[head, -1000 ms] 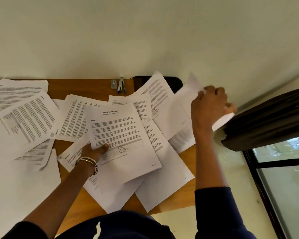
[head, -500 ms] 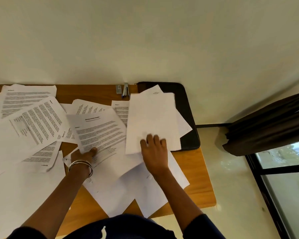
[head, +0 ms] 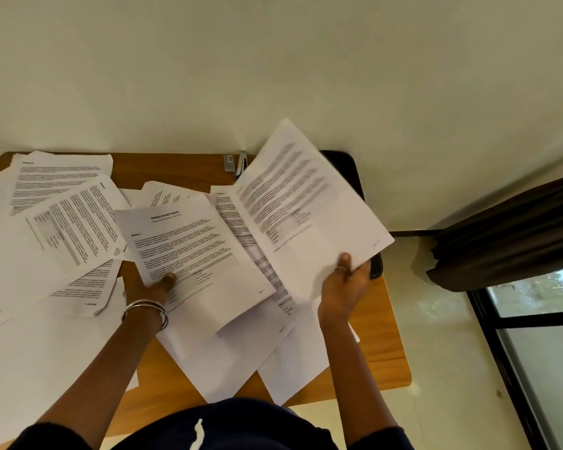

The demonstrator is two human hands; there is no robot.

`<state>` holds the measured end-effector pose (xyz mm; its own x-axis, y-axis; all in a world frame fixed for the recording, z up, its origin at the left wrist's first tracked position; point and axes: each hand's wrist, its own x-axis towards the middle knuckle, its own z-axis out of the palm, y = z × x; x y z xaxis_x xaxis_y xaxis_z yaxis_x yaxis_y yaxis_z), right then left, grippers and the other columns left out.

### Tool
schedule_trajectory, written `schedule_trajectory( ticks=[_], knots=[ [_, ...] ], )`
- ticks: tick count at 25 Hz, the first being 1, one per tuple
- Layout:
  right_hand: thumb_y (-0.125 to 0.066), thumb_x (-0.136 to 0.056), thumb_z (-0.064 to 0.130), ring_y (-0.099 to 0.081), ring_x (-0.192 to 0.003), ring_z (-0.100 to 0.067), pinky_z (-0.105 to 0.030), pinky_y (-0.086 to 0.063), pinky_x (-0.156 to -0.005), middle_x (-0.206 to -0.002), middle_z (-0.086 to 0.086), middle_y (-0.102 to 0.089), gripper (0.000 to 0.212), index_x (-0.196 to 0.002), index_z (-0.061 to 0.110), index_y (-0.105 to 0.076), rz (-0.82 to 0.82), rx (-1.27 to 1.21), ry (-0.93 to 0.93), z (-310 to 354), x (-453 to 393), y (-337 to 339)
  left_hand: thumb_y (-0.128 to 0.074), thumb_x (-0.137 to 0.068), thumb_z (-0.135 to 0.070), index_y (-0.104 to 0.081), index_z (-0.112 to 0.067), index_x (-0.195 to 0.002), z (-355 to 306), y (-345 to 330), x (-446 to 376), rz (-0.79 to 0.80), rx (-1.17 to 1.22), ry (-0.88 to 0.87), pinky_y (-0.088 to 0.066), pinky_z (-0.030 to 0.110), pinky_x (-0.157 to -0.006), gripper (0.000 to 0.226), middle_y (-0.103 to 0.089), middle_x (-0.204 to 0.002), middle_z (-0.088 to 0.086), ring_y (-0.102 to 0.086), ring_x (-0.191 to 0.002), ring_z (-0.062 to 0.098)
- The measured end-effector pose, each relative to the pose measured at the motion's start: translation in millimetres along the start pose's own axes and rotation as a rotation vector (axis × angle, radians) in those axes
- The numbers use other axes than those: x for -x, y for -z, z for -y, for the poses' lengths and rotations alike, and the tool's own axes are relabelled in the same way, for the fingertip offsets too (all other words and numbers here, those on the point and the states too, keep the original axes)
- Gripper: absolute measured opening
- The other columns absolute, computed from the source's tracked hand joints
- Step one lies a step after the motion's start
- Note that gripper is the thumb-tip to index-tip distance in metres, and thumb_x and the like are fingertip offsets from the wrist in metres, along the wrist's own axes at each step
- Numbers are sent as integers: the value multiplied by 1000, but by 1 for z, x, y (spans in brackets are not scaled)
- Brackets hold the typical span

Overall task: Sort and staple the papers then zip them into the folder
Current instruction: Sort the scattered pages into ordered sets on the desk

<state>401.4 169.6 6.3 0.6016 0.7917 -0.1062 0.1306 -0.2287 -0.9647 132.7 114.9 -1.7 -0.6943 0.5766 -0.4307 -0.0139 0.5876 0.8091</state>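
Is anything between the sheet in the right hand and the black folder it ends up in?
No object stands between them. The right hand holds the sheet lifted directly over the folder, hiding most of it. Whether the folder is zipped cannot be seen. The stapler lies beside it, against the wall.

A wooden table (head: pixel 389 336) with rounded corners stands against a plain pale wall (head: pixel 273 66). To its right, a dark curtain (head: pixel 514 235) hangs bunched above a dark-framed window (head: pixel 540 352), through whose glass blurred greenery shows. A pale glossy floor (head: pixel 442 368) lies between the table's right edge and the window frame.
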Motion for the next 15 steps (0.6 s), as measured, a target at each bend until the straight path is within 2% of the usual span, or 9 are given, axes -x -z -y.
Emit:
schedule_trajectory(
  ticks=[2, 5, 7, 10, 15],
  knots=[
    [-51, -99, 18, -62, -105, -25, -37, -53, -87, -114, -10, -64, 27, -122, 4, -55, -61, 10, -150, -12, -7, 4, -70, -79, -5, -36, -13, -133, -1, 0, 0, 4, 25, 1, -40, 46, -98, 64, -51, -130, 18, -48, -119, 39],
    [-50, -99, 17, -62, -103, -33, -44, -54, -87, -103, -10, -61, 24, -117, 1, -54, -87, 87, -339, -41, 2, 5, -71, -78, -6, -35, -15, -135, -2, 0, -2, 7, 31, 3, -41, 44, -97, 67, -51, -130, 18, -48, -119, 39],
    [-50, -99, 19, -61, -106, -33, -41, -53, -88, -107, -10, -59, 30, -124, 1, -50, -108, 76, -372, -49, 10, 4, -71, -78, -5, -36, -13, -134, -2, 1, -2, 22, 37, 3, -41, 43, -96, 66, -51, -130, 18, -49, -118, 39],
    [-52, -98, 21, -55, -115, -31, -44, -47, -99, -126, -12, -56, 42, -135, 2, -43, -107, 60, -426, -53, 16, 0, -67, -80, 1, -41, -6, -132, -1, 0, 2, 70, 84, 8, -39, 43, -99, 59, -52, -131, 18, -49, -120, 37],
    [-59, -94, 16, -55, -117, -37, -48, -48, -97, -131, -16, -55, 46, -135, 3, -43, -91, 94, -409, -67, 18, 3, -66, -78, 6, -50, 0, -122, 4, -1, -1, 125, 109, 22, -42, 43, -93, 47, -55, -126, 20, -52, -116, 39]
  ],
)
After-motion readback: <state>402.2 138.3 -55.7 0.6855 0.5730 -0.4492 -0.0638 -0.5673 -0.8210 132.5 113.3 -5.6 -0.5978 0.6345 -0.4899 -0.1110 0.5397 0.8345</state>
